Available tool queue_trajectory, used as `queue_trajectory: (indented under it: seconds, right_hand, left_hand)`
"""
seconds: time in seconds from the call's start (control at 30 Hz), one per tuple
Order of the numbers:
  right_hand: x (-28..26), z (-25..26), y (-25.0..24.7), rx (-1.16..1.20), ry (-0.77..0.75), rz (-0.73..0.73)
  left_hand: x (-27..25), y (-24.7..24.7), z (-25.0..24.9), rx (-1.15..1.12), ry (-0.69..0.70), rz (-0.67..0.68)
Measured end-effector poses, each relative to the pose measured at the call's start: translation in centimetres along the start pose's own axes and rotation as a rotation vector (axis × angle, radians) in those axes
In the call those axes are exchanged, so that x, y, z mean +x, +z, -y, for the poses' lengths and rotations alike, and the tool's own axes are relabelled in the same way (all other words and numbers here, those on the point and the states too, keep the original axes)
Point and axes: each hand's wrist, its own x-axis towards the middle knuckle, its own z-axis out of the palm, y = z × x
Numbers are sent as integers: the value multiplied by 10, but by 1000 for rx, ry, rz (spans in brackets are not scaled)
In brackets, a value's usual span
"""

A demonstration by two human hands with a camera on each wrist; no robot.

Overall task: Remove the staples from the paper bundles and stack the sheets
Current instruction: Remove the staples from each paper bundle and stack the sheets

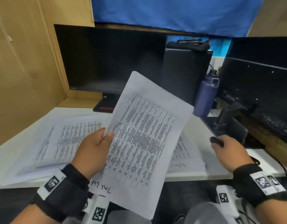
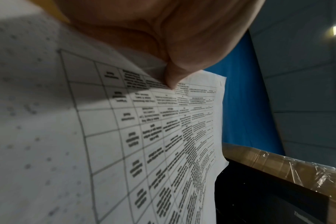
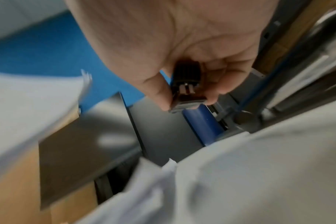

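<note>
In the right-wrist view alone, fingers (image 3: 213,84) grip a staple remover (image 3: 186,91); left hand (image 1: 92,146) pinches sheets (image 1: 144,135).

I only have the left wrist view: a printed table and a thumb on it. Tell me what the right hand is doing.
Observer: The right hand grips a small black staple remover between thumb and fingers, off to the right of the sheets.
Operator: Say whether the held paper is on the desk.
Observer: No. The left hand holds the paper bundle up in the air, tilted, pinched at its left edge.
Operator: Report where other papers are.
Observer: One stack of sheets lies on the white desk to the left; more lie under the raised bundle.
</note>
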Motion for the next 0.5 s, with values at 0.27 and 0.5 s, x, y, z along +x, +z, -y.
queue_trajectory:
  seconds: [0.27, 0.5]
  right_hand:
    - [-12, 3, 3, -53, 37, 166]
    - [-47, 71, -34, 411, -453, -66]
  left_hand:
    - [2, 3, 8, -36, -22, 5]
    - [0, 21, 19, -30, -1, 101]
